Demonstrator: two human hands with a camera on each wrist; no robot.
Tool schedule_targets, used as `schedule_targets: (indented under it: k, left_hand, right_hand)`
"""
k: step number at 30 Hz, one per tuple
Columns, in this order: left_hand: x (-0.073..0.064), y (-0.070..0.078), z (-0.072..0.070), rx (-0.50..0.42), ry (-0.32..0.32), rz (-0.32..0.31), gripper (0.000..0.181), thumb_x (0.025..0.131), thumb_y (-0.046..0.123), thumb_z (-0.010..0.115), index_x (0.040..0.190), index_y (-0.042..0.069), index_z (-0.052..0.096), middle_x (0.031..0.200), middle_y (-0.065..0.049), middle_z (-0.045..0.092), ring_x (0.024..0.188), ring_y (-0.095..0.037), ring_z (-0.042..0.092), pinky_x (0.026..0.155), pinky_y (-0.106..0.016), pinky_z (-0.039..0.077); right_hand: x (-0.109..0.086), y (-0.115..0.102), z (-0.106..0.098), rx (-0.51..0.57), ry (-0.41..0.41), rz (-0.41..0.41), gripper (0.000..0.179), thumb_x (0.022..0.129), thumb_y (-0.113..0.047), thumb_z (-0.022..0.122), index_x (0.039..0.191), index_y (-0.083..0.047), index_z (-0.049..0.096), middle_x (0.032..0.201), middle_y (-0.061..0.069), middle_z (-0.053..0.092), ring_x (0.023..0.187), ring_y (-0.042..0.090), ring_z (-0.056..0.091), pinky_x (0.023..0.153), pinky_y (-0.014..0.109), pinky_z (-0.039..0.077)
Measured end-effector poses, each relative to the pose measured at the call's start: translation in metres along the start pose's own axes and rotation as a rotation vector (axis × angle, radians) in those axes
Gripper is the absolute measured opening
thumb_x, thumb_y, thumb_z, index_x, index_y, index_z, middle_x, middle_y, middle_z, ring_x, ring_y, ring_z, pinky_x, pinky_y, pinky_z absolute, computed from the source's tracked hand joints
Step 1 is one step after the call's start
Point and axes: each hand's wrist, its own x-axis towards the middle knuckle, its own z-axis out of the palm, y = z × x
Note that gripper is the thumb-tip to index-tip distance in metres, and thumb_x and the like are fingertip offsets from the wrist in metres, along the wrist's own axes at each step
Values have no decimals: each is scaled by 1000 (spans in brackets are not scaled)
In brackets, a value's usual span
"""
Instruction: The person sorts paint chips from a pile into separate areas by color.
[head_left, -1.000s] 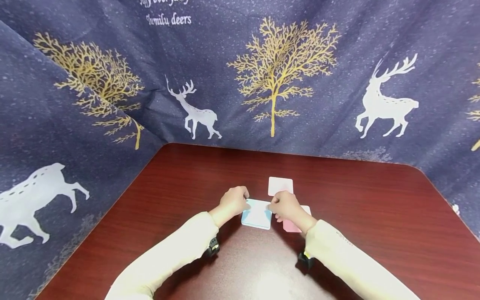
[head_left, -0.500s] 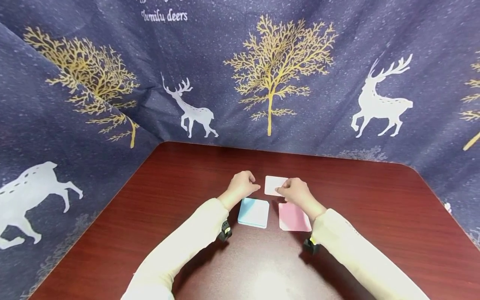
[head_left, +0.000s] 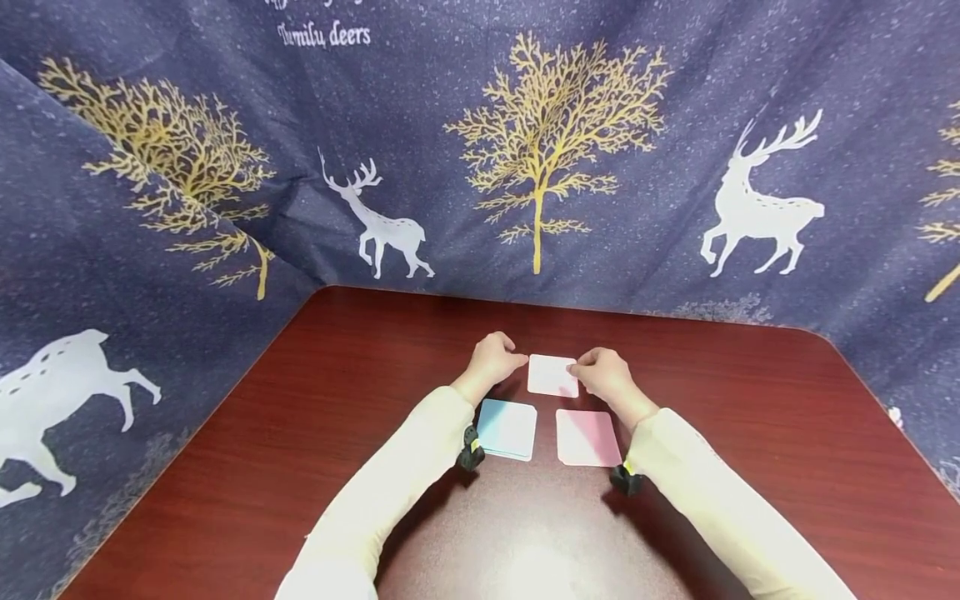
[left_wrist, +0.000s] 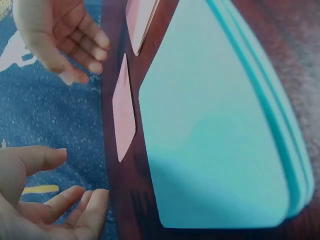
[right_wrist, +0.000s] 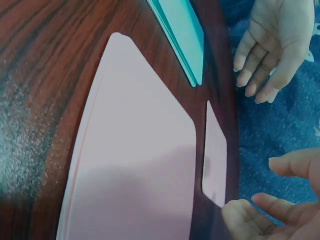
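A pale pink square card with rounded corners lies flat on the table between my two hands. Beside its left edge is my left hand, thumb and fingers spread apart and holding nothing. My right hand is at the card's right side, fingertips right at its edge; the right wrist view shows a gap between thumb and fingers. Closer to me lie a stack of light blue cards, below the left hand, and a stack of pink cards, below the right. The blue stack's layered edges show in the left wrist view.
The dark red-brown wooden table has rounded far corners. A blue cloth printed with deer and golden trees hangs behind it and along the left. Both wrists carry small black cameras.
Both hands have left the blue stack and moved forward to either side of the far card. The pink stack, earlier partly covered by the right hand, now shows fully.
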Motion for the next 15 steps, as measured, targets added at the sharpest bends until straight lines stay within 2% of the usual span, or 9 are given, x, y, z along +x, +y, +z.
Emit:
schedule_targets:
  k: [3,5,7,9,11,13,15]
  left_hand:
    - [6,-2,4,-22,3,-44,33,82,20,71,104,-2,64,104,-17,66,106,-35,59,90,-38,50]
    - [9,-2,7,-51,-8,-74,34,81,20,71,106,-2,63,105,-16,66,105,-35,60,87,-37,51]
    - [11,0,11,-91,-23,-100,36,80,18,72,107,-3,62,103,-16,66,96,-33,64,77,-34,53]
    - [12,1,15,-133,-37,-118,37,78,16,74,108,-3,61,97,-16,67,78,-28,67,64,-28,52]
    - [12,3,19,-178,-49,-134,39,77,12,75,108,-5,60,90,-17,66,60,-23,65,53,-23,48]
    - [12,3,23,-194,-47,-138,38,75,11,75,106,-5,60,84,-15,65,54,-17,60,50,-20,45]
    - [12,3,27,-205,-45,-144,37,74,10,75,104,-5,60,84,-15,65,58,-18,61,52,-20,45]
  right_hand:
    - [6,5,3,78,-12,37,33,89,-19,61,108,7,58,93,19,65,80,25,67,66,28,55]
    - [10,8,4,156,-19,67,35,90,-17,60,113,9,55,101,21,63,87,28,66,70,29,57]
    - [14,10,5,234,-20,89,38,91,-14,60,118,11,51,108,25,61,94,32,65,74,30,58]
    - [17,12,6,281,-16,108,39,91,-12,59,120,12,49,112,26,58,98,32,64,74,30,58]
    - [19,13,6,307,-14,122,39,90,-10,59,120,12,49,113,26,58,96,31,65,72,29,58]
    - [20,14,6,317,-14,135,39,89,-10,60,119,12,49,112,26,58,93,27,65,70,28,58]
    - [20,14,7,314,-19,154,38,90,-12,60,118,11,50,111,24,59,91,25,64,69,26,58]
